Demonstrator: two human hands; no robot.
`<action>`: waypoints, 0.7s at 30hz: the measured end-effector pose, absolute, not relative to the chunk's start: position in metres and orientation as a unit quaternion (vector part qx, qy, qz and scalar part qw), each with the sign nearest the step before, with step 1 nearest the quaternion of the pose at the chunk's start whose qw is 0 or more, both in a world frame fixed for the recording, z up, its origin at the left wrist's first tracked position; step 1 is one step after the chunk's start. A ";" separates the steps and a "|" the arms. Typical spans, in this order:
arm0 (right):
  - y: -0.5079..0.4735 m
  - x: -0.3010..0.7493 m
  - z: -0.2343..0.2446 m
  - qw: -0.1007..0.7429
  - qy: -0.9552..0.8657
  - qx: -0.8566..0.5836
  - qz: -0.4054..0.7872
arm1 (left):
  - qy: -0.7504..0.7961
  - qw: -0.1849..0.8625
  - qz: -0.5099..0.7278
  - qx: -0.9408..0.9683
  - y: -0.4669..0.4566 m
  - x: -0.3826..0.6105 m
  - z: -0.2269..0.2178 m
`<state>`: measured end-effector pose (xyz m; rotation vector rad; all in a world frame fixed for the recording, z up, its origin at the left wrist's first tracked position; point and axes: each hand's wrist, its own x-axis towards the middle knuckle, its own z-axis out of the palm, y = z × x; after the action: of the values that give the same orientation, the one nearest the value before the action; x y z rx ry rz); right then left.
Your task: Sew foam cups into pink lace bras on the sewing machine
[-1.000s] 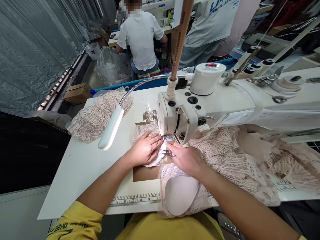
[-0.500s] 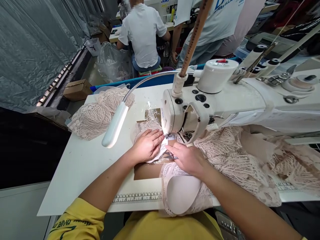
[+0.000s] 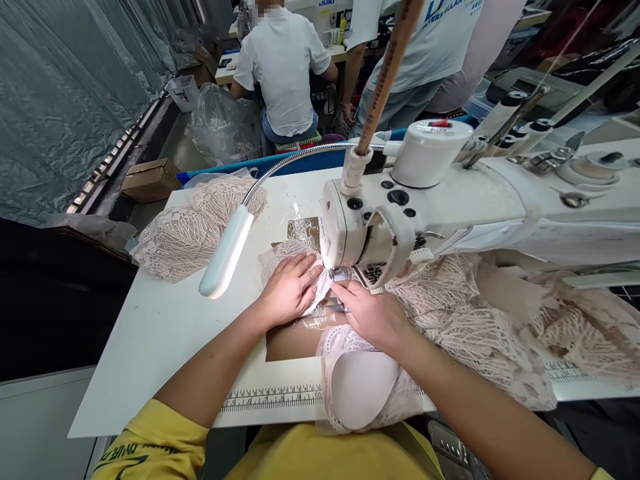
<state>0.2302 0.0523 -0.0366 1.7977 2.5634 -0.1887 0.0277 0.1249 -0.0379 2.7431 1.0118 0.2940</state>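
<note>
My left hand [image 3: 290,288] lies flat, fingers stretched out, on a piece of pale pink lace [image 3: 296,247] just left of the needle of the white sewing machine [image 3: 345,223]. To the right of the presser foot [image 3: 341,274], my right hand [image 3: 379,315] is closed around a pair of thread snips [image 3: 337,307], whose blades point left. Its fingertips are at the edge of the lace by the foot. Nearer to me, a smooth moulded bra cup [image 3: 363,389] with lace around it hangs slightly over the table's front edge. My palm hides part of the lace.
A lamp [image 3: 227,250] on a bendable neck hangs over the white table [image 3: 165,333]. Bundled lace [image 3: 185,230] lies at the back left, and more lace [image 3: 465,320] spreads under the machine arm. A printed ruler [image 3: 270,398] runs along the front. Co-workers [image 3: 285,70] are beyond.
My left hand and the lace beneath it have shifted slightly, and its fingers have moved a little away from my right fingertips. The snips stay in my right hand. The view has moved slightly.
</note>
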 end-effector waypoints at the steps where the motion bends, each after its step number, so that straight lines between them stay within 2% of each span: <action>1: 0.053 0.230 -0.036 0.001 0.815 0.576 -0.063 | 0.348 0.100 0.097 0.927 0.125 0.028 -0.038; 9: 0.048 0.243 0.000 -0.058 0.769 0.604 -0.200 | 0.373 0.076 0.107 0.919 0.124 0.023 -0.042; 13: 0.023 0.267 0.020 0.002 0.770 0.586 -0.253 | 0.380 0.065 0.113 0.916 0.122 0.020 -0.045; 17: -0.001 0.280 0.014 0.041 0.777 0.556 -0.292 | 0.415 0.072 0.118 0.899 0.121 0.015 -0.038; 19: -0.006 0.279 0.010 0.009 0.779 0.553 -0.295 | 0.435 0.092 0.106 0.890 0.122 0.010 -0.030; 21: -0.004 0.271 0.011 -0.061 0.780 0.552 -0.288 | 0.453 0.109 0.096 0.880 0.123 0.000 -0.020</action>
<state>0.2714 -0.0042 0.0107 1.8037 2.5513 -0.9401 -0.0004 0.1228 -0.0202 2.5871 1.3333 0.2812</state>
